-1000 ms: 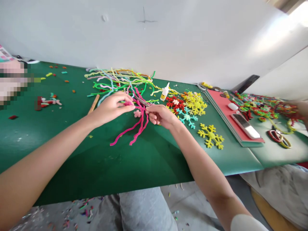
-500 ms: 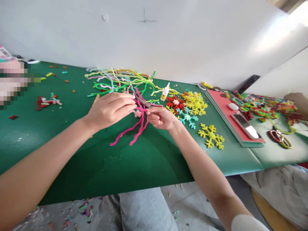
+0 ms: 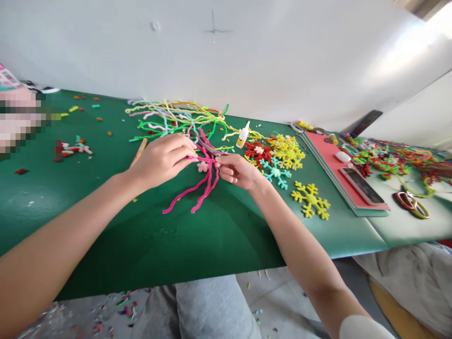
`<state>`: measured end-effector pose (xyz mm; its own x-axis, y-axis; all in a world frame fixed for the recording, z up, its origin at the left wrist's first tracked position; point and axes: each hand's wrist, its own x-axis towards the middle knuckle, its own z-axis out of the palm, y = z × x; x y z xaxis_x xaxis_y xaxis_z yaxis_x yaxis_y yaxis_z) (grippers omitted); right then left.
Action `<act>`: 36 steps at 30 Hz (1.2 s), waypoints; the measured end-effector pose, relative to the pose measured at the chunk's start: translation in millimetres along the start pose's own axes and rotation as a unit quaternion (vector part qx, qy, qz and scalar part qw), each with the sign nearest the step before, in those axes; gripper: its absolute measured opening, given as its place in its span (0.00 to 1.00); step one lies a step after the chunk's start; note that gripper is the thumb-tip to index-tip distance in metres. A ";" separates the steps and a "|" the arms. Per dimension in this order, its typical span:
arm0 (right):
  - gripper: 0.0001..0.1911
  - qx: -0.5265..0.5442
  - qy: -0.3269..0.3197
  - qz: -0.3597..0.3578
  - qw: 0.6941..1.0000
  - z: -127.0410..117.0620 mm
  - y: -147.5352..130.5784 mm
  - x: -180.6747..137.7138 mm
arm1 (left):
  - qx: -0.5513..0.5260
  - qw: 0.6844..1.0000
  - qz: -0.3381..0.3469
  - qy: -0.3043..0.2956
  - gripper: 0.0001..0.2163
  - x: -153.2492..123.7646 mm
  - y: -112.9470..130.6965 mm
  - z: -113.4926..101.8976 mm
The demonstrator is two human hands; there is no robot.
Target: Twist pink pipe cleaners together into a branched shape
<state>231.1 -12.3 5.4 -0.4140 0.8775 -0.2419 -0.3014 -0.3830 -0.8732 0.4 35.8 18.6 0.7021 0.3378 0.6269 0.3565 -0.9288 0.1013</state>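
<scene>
My left hand [image 3: 164, 157] is closed in a pinch, its fingertips on a short bright pink pipe cleaner [image 3: 204, 160]. The other end of that piece sits between the thumb and fingers of my right hand [image 3: 237, 170], also closed. Beneath it lie longer pink pipe cleaners [image 3: 205, 190], their wavy ends pointing toward me. A grey metal tool [image 3: 209, 148] rests just beyond my right fingertips; its kind and whether I touch it are unclear. Beside the strands is a small pale pink flower shape [image 3: 202, 166]. A wooden stick [image 3: 140, 151] shows behind my left hand.
Multicoloured pipe cleaners [image 3: 176, 115] lie along the wall. A glue bottle [image 3: 242, 135] stands near yellow snowflakes [image 3: 287, 151] and a turquoise one [image 3: 275, 173]. To the right are a red folder [image 3: 328, 157], a phone [image 3: 363, 186], scissors [image 3: 411, 204] and another person's hand [image 3: 443, 170].
My left fingers have shifted slightly down and lie closer together, and the short pink piece now shows stretched between both hands. At far right, the other person's hand has moved lower.
</scene>
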 end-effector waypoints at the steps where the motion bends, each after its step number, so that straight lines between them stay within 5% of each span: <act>1: 0.12 -0.016 0.015 -0.008 1.000 0.6 -0.1 -0.6 | -0.010 1.000 -0.019 -0.003 0.08 1.2 1.6 0.1; 12: 0.09 -0.051 0.072 -0.059 0.994 4.8 0.6 -3.0 | -0.139 0.965 -0.211 -0.066 0.11 11.8 16.6 -8.6; 19: 0.12 -0.111 0.051 -0.052 0.991 4.0 -2.6 -6.1 | -0.196 0.924 -0.300 -0.136 0.13 12.7 10.3 -10.7; 25: 0.18 -0.339 0.102 -0.157 0.922 8.2 -4.6 -9.6 | -0.197 0.917 -0.297 -0.180 0.13 12.3 9.5 -10.5; 29: 0.16 -0.396 0.046 -0.220 0.890 14.4 -0.6 -8.4 | -0.228 0.906 -0.320 -0.157 0.13 13.7 14.9 -8.5; 36: 0.17 -0.315 -0.002 -0.191 0.930 16.2 2.8 -7.2 | -0.310 0.882 -0.351 -0.051 0.13 13.6 24.7 -4.6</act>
<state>219.3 -24.4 11.6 -0.3837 0.9131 0.1379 0.1341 0.2029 -0.9700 15.9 16.8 33.2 0.5052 0.8458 0.1715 0.3425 -0.3789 0.8597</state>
